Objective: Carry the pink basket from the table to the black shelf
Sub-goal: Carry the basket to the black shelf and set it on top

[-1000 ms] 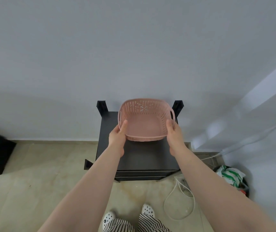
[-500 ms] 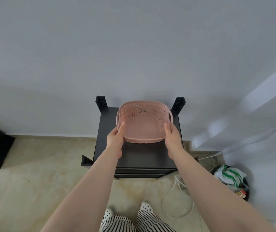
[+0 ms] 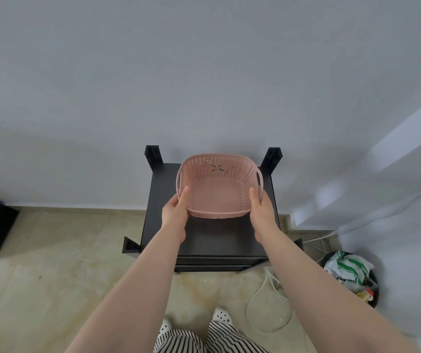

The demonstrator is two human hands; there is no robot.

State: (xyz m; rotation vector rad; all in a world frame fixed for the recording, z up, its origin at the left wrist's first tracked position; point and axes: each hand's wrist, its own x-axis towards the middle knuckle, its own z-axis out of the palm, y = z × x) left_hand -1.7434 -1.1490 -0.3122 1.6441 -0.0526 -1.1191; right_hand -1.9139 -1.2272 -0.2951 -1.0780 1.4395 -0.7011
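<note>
A pale wall backs the black shelf [image 3: 212, 240] at frame centre. Above its top, the pink basket [image 3: 218, 189] is clamped at its near corners by the left hand [image 3: 175, 216] and right hand [image 3: 261, 211], each grip closed on its rim.

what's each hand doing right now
Left hand: closed on the left side of the pink basket, thumb inside the rim.
Right hand: closed on the basket's right side, thumb inside the rim.
</note>
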